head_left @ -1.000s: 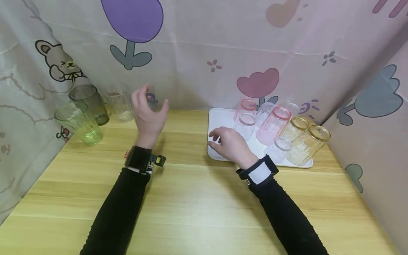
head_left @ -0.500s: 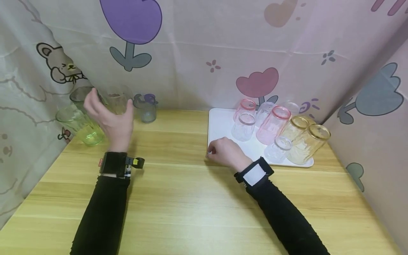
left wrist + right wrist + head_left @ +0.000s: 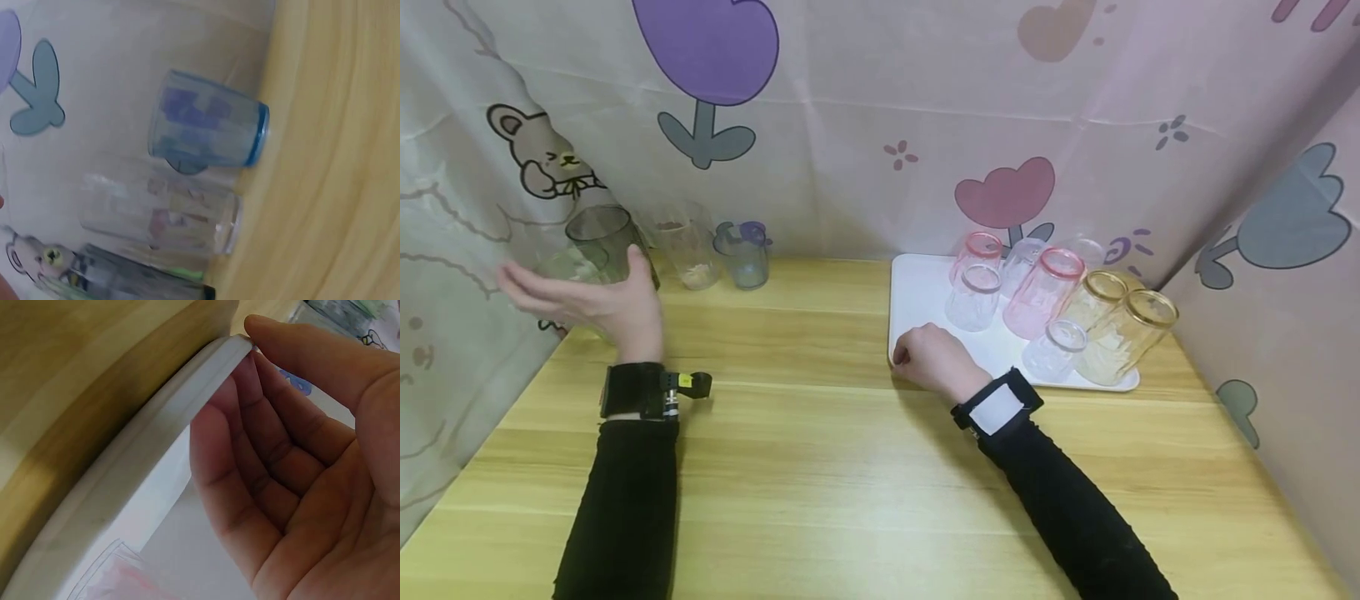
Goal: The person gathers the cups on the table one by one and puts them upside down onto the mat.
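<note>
My left hand (image 3: 598, 308) is at the left of the table, fingers stretched to the left and thumb raised apart. Behind it stands a green glass (image 3: 568, 265), mostly hidden by the hand. A dark grey glass (image 3: 608, 233) is just beyond the thumb. Farther right, a tall clear glass (image 3: 694, 254) and a small blue glass (image 3: 745, 260) stand upright; the left wrist view shows the blue glass (image 3: 209, 122) nearest. My right hand (image 3: 936, 358) pinches the front left corner of a white tray (image 3: 913, 287). Its thumb is outside the tray's rim (image 3: 134, 447) and its fingers inside.
Several glasses stand upside down on the tray: pink glass (image 3: 1045, 296), small clear glass (image 3: 973, 300) and amber glass (image 3: 1127, 337) among them. A patterned curtain (image 3: 842, 117) rises behind the wooden table (image 3: 820, 467) and along both sides.
My left hand has moved left, past the blue and clear glasses, to in front of the green one. My right hand has lowered slightly and now pinches the tray's corner. The glasses have stayed put.
</note>
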Action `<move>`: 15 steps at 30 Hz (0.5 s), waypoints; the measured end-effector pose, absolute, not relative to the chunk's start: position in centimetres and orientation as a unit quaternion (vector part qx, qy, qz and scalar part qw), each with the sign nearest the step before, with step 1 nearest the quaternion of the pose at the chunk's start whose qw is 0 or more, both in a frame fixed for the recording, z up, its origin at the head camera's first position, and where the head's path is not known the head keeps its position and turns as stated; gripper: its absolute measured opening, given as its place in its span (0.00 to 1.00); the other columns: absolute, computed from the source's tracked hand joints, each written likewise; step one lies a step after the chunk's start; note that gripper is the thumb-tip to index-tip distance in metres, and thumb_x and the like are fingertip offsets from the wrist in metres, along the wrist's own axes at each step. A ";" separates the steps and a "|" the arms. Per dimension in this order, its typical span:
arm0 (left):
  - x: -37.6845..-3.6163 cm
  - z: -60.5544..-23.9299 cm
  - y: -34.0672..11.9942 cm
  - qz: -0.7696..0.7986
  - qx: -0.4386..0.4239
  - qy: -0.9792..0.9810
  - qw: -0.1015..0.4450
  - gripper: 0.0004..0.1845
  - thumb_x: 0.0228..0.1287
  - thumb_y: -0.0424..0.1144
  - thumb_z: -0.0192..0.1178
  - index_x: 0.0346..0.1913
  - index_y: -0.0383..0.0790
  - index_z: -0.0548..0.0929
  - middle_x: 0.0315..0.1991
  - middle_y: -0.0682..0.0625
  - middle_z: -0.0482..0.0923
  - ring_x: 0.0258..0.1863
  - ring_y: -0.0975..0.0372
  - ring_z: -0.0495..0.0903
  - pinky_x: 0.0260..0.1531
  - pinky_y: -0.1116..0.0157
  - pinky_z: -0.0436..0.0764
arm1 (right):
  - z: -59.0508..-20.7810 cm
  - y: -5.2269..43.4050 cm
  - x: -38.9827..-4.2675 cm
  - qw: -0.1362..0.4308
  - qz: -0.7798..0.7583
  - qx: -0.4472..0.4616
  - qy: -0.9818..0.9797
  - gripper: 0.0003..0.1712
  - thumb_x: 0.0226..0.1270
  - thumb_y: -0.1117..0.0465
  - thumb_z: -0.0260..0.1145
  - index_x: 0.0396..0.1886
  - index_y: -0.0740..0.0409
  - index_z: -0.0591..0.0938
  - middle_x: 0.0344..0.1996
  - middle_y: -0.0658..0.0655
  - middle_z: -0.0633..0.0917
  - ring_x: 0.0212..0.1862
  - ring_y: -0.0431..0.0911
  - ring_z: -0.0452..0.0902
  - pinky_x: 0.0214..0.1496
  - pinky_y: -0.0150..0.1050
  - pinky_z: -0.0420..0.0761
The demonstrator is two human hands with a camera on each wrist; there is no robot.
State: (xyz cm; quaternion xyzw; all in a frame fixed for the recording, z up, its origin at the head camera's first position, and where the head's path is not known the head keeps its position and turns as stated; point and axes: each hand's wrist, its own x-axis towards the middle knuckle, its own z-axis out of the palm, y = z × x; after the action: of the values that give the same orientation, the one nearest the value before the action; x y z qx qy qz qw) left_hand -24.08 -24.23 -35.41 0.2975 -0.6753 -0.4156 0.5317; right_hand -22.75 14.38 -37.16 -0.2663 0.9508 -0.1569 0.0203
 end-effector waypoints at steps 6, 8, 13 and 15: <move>-23.9 -36.1 -25.5 -0.448 0.357 -0.662 0.484 0.69 0.55 0.67 0.71 0.82 0.36 0.37 0.83 0.42 0.31 0.81 0.65 0.32 0.73 0.74 0.35 | -37.1 14.3 -22.8 0.030 -0.141 -0.257 0.955 0.02 0.58 0.63 0.75 0.29 0.51 0.91 0.28 0.47 0.87 0.35 0.44 0.82 0.38 0.43 0.84; -23.9 -36.2 -25.8 -0.470 0.368 -0.657 0.461 0.69 0.55 0.64 0.73 0.83 0.39 0.35 0.83 0.45 0.30 0.80 0.67 0.32 0.72 0.76 0.34 | -37.1 14.2 -22.8 0.031 -0.139 -0.256 0.956 0.02 0.58 0.63 0.75 0.28 0.51 0.91 0.28 0.46 0.87 0.34 0.44 0.81 0.37 0.43 0.83; -23.9 -36.4 -26.5 -0.535 0.384 -0.639 0.398 0.69 0.57 0.58 0.75 0.84 0.47 0.32 0.84 0.52 0.27 0.79 0.70 0.28 0.72 0.77 0.30 | -37.1 14.3 -22.7 0.030 -0.138 -0.252 0.957 0.04 0.58 0.64 0.73 0.27 0.50 0.90 0.26 0.46 0.87 0.33 0.44 0.81 0.35 0.43 0.83; -23.9 -36.5 -26.7 -0.548 0.385 -0.637 0.381 0.67 0.59 0.56 0.74 0.84 0.49 0.32 0.84 0.54 0.28 0.79 0.70 0.28 0.72 0.77 0.30 | -37.1 14.3 -22.7 0.031 -0.138 -0.251 0.958 0.04 0.58 0.64 0.73 0.28 0.50 0.91 0.27 0.46 0.87 0.34 0.44 0.82 0.35 0.43 0.83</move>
State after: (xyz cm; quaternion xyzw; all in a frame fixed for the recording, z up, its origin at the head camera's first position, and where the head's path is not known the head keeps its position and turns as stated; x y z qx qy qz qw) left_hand -23.94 -26.70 -36.52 0.3854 -0.6369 -0.5480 0.3813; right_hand -22.70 14.27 -37.10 -0.2508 0.9576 -0.1383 0.0307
